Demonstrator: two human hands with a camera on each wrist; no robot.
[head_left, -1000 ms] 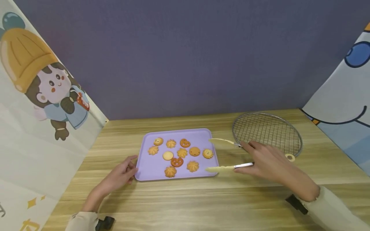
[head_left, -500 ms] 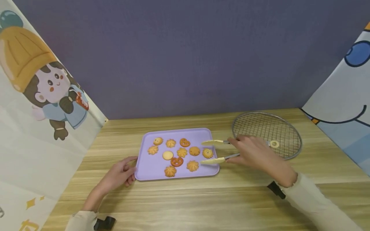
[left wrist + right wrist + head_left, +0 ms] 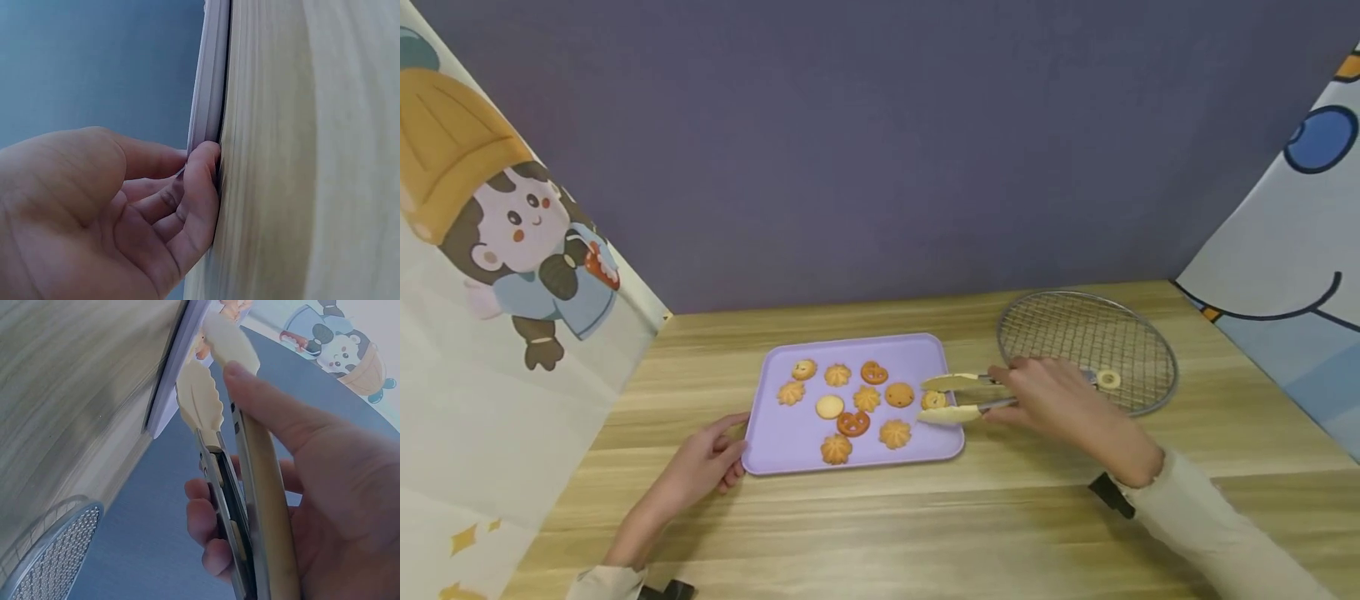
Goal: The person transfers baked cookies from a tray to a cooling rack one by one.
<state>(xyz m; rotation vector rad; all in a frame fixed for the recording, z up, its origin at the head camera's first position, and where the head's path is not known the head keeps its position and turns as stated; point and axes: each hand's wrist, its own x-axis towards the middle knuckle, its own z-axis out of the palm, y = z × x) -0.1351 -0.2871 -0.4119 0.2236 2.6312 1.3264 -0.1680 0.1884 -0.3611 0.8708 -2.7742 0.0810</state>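
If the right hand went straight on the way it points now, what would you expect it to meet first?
Leading with the tongs, the right hand would probably first meet the scalloped cookie at the right end of the purple tray, as it shows between the tips; their height is unclear.

Tally: 11 biscuits (image 3: 867, 398), 1 tray (image 3: 782, 437), 2 hands (image 3: 700, 454).
Biscuits split as 5 ribbed star-shaped ones (image 3: 895, 433), 2 pretzels (image 3: 853, 431), and 4 rounds (image 3: 899, 395): 1 brown, 1 plain pale, 2 with yellowish tops. The rest: 1 pair of tongs (image 3: 957, 382) with 2 scalloped tips (image 3: 951, 414), 1 round wire mesh (image 3: 1060, 333), 2 black wrist units (image 3: 1111, 495), 1 wood-grain tabletop (image 3: 865, 525).
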